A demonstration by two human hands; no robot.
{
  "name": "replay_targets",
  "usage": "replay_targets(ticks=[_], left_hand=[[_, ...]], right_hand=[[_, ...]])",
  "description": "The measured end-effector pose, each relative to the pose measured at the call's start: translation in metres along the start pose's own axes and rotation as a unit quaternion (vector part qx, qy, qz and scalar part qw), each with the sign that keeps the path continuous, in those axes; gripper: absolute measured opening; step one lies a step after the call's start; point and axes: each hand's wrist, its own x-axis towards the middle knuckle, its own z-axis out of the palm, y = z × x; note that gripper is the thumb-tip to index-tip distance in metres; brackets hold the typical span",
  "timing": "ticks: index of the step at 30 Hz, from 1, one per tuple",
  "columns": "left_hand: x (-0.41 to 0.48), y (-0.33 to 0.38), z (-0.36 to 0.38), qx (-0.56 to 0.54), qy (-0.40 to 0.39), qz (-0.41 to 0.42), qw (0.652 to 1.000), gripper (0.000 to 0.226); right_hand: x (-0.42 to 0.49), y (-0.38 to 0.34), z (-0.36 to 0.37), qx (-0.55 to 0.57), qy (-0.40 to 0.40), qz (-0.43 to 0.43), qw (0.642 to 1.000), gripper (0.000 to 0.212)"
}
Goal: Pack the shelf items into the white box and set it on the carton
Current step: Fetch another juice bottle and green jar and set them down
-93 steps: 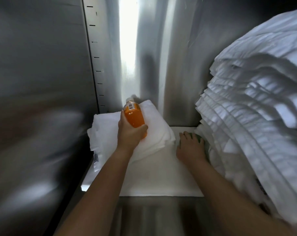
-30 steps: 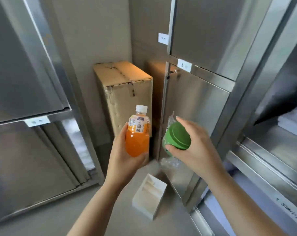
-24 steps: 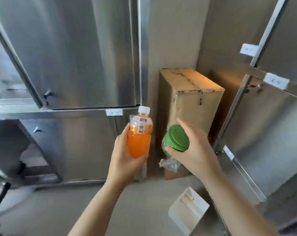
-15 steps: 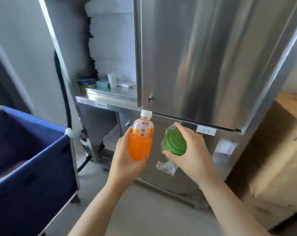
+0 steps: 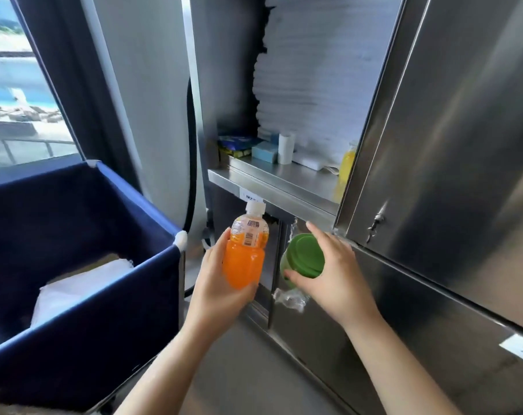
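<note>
Cabinet door point(image 5: 452, 145) & shelf point(image 5: 302, 179): brushed steel, shiny. Bottle point(image 5: 244, 265): glossy clear plastic. Green lid point(image 5: 305, 255): matt plastic. Cart point(image 5: 74, 339): navy cloth, matt.

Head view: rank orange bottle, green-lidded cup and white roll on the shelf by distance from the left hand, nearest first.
1. orange bottle: gripped in the left hand.
2. green-lidded cup: just to the right, held by the right hand.
3. white roll: up on the steel shelf, farthest.
</note>
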Motion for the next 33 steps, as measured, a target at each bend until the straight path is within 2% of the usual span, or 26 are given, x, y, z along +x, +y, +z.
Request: replay_targets(ticks=[9,15,21,26,33], left_hand=[[0.170,-0.019,0.064,0.027,0.037,-0.006,0.999,0.088],[0.248,-0.041,0.084,0.018,0.028,0.006,0.999,0.090],[0.342,-0.075,0.104,-0.008,-0.050,0.035,0.998,0.097],[0.409,-0.099,0.128,-0.041,-0.136,0.063,0.988,0.097],[0.442,-0.116,0.142,-0.070,-0.235,0.087,0.966,0.092]], right_hand=[[0.168,0.083,0.009,-0.032,-0.021,0.002,0.999,0.090],[0.239,0.116,0.041,-0.046,-0.007,0.026,0.999,0.089],[0.298,0.141,0.076,-0.130,0.062,0.052,0.988,0.088],[0.325,0.160,0.098,-0.202,0.097,0.136,0.965,0.084],[0.335,0.165,0.106,-0.200,0.113,0.202,0.952,0.081]])
